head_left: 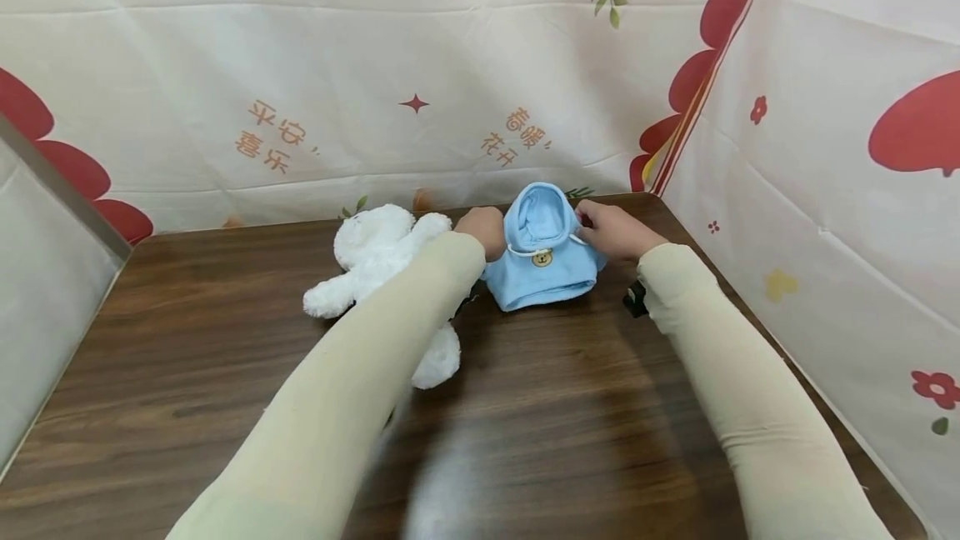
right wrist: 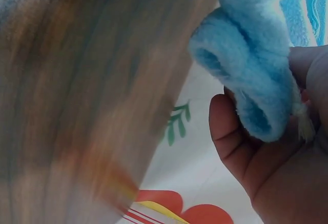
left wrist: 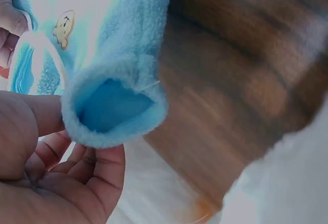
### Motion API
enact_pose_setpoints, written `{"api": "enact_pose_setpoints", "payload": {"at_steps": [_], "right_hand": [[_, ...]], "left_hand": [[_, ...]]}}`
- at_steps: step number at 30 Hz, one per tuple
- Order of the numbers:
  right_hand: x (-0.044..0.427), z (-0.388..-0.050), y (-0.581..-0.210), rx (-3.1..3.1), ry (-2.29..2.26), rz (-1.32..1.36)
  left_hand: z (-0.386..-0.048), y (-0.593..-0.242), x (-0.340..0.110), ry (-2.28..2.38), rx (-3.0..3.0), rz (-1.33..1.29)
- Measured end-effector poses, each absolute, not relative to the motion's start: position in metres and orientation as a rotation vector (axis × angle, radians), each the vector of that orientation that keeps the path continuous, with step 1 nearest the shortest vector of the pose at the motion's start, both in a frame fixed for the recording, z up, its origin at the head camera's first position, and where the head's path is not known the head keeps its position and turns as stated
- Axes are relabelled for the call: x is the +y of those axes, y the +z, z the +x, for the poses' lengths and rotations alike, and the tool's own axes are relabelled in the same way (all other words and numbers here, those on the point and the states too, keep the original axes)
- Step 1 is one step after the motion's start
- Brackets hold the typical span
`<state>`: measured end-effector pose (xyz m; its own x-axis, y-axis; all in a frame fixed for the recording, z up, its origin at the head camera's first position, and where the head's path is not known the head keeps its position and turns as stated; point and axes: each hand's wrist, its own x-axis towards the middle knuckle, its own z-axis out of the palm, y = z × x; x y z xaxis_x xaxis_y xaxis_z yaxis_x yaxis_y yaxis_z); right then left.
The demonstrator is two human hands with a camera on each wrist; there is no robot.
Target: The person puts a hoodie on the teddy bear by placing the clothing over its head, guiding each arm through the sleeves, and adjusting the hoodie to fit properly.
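Note:
A small light-blue doll hoodie [head_left: 555, 282] with a bear-face patch and white drawstrings is held up at the back of the table, its hood opening facing me. My left hand [head_left: 484, 232] pinches one sleeve; in the left wrist view the sleeve's cuff [left wrist: 115, 139] gapes between thumb and fingers. On the other side my right hand [head_left: 617, 232] grips the hoodie, with fingers behind the fleece [right wrist: 261, 80] and a drawstring end [right wrist: 305, 124] near the palm. Left of the hoodie lies a white plush toy [head_left: 371, 252], partly hidden by my left sleeve.
The dark wooden table [head_left: 187, 373] meets a printed cloth backdrop [head_left: 360, 140] just behind the hoodie and the toy. Another cloth wall [head_left: 840, 215] stands along the right edge, close to my right arm. A grey-white panel [head_left: 45, 248] borders the left.

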<state>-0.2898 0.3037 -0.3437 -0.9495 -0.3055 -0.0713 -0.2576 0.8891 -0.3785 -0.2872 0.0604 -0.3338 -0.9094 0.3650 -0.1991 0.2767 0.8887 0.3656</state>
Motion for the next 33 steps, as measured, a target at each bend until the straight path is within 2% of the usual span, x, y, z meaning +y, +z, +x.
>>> {"api": "enact_pose_setpoints", "payload": {"at_steps": [13, 26, 33], "right_hand": [[0.291, -0.275, -0.276, 3.045, -0.743, -0.406], [0.241, -0.266, -0.230, 3.081, -0.720, -0.592], [0.190, -0.270, -0.225, 3.026, -0.833, -0.708]], "left_hand": [[-0.277, -0.269, 0.035, 0.662, 2.869, 0.724], [-0.266, -0.228, -0.035, 0.756, 2.846, 0.800], [-0.257, -0.222, -0.091, 0.781, 2.839, 0.804]]}}
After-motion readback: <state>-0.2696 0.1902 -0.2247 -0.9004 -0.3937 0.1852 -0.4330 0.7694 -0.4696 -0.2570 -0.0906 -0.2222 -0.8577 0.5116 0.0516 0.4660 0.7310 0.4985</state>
